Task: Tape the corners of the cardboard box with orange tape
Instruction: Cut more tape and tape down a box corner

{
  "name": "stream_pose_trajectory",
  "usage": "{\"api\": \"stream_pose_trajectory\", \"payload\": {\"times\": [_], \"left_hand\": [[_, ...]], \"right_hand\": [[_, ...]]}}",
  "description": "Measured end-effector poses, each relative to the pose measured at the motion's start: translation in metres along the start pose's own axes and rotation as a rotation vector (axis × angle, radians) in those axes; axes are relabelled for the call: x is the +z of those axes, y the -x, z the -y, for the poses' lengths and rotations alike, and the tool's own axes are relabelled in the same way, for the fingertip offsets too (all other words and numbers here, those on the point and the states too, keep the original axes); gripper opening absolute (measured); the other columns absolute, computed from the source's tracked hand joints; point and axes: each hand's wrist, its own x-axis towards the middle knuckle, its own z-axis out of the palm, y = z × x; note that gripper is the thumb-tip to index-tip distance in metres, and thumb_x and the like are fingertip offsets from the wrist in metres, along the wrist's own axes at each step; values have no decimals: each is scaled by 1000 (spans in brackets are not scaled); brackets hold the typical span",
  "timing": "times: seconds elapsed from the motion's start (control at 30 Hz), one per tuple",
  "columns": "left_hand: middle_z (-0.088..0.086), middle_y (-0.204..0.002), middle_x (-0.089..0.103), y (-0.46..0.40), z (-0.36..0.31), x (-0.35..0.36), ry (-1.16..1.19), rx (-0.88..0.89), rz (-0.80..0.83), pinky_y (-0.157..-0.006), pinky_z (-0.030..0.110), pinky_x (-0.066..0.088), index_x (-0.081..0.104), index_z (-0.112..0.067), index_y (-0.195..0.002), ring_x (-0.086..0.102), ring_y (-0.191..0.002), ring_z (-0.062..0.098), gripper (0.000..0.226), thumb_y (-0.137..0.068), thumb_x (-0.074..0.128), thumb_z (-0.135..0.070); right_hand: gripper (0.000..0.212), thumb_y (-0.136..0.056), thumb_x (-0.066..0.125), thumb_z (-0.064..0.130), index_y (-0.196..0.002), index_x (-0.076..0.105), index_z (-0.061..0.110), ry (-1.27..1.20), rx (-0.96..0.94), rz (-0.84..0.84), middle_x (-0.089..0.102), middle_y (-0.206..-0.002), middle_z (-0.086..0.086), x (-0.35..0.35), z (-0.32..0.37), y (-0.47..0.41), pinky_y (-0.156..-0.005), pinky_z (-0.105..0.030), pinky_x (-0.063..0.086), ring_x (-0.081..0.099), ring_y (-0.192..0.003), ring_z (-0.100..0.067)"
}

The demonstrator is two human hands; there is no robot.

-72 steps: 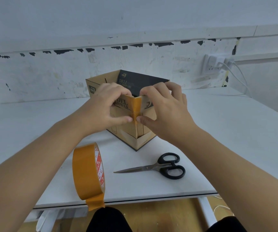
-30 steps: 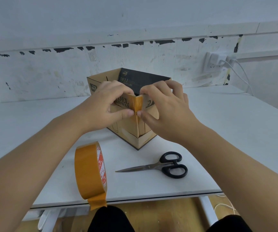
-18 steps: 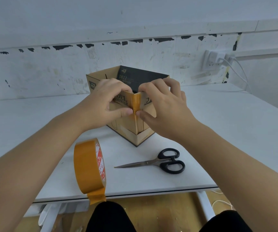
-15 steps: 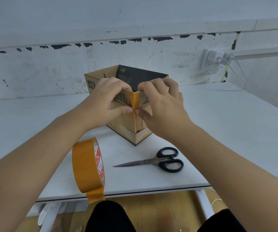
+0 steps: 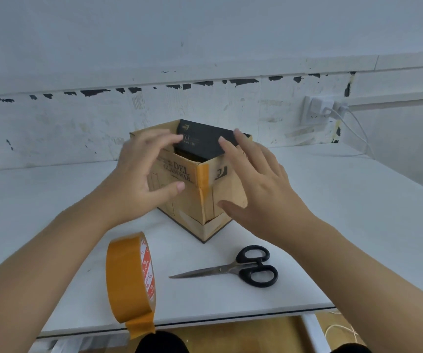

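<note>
An open-topped cardboard box (image 5: 179, 200) stands on the white table with one corner turned toward me. A strip of orange tape (image 5: 203, 182) runs down that near corner. My left hand (image 5: 139, 179) hovers at the box's left face, fingers spread, holding nothing. My right hand (image 5: 253, 179) hovers at the right face, also spread and empty. Neither hand presses the tape. The roll of orange tape (image 5: 128, 278) stands on edge near the table's front edge, its loose end hanging over.
Black-handled scissors (image 5: 233, 268) lie shut in front of the box, blades pointing left. The white table (image 5: 345, 212) ends close to me at its front edge. A wall socket with white cables (image 5: 327, 110) sits at the back right. A peeling white wall stands behind.
Both hands have let go of the taped corner and moved apart, fingers spreading. The orange strip stays stuck along the box's near corner.
</note>
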Motion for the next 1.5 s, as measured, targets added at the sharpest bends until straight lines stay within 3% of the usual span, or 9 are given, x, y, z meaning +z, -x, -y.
{"api": "stream_pose_trajectory", "payload": {"times": [0.1,0.2,0.3,0.5,0.63,0.8,0.97,1.17,1.5], "left_hand": [[-12,-104,45,13,14,0,83,-160,-96,-77,24,44,44,-36,-102,47,-100,8,35,-77,65,-49],[-6,-80,60,31,30,6,290,-381,84,-65,25,49,59,-30,-85,59,-76,10,35,-72,61,-62],[-2,-76,69,39,36,20,358,-456,265,-70,34,56,69,-29,-82,66,-70,13,39,-64,62,-63],[-14,-75,68,28,35,32,312,-397,314,-57,16,48,67,-36,-72,63,-71,4,38,-55,69,-70],[-18,-76,71,23,29,43,353,-364,407,-61,13,51,73,-32,-75,66,-75,-2,28,-63,70,-58],[-12,-71,72,25,33,57,405,-405,264,-65,24,51,72,-32,-71,67,-68,5,30,-57,72,-59],[-12,-69,69,35,34,71,388,-384,115,-55,13,48,68,-33,-73,63,-67,6,25,-65,75,-55],[-12,-73,69,41,31,76,493,-368,57,-60,13,50,65,-35,-71,63,-70,7,15,-69,77,-44],[-11,-61,60,42,27,83,393,-338,-35,-52,7,43,59,-27,-68,57,-62,-3,30,-65,79,-49]], "right_hand": [[107,-77,73,42,-151,-4,32,11,42,27,-9,-161,1,7,-6,4,-113,-37,15,4,-145,-22],[117,-74,74,47,-150,-13,28,-70,117,56,-13,-160,-3,20,-8,9,-111,-27,4,-1,-146,-20],[122,-71,74,53,-149,-17,30,-90,139,65,-18,-159,-2,29,-8,9,-110,-28,2,-5,-146,-19],[137,-58,83,53,-149,-16,30,19,53,-4,-15,-159,-6,27,-5,-4,-113,-36,5,-5,-147,-26],[141,-55,84,53,-150,-14,22,3,35,1,-11,-160,-12,34,0,-5,-112,-36,14,1,-148,-28],[140,-55,83,54,-151,-12,18,14,32,-22,-9,-160,-14,36,-1,-5,-115,-39,18,1,-148,-28],[136,-57,83,52,-151,-8,16,-2,37,-42,-8,-160,-16,41,1,-7,-115,-40,16,3,-147,-31],[136,-56,83,52,-152,-8,19,13,28,-40,-8,-160,-14,42,0,-9,-115,-41,17,4,-147,-32],[136,-53,86,51,-152,-1,19,28,46,-92,-2,-160,-15,49,1,-11,-112,-38,16,11,-145,-33]]}}
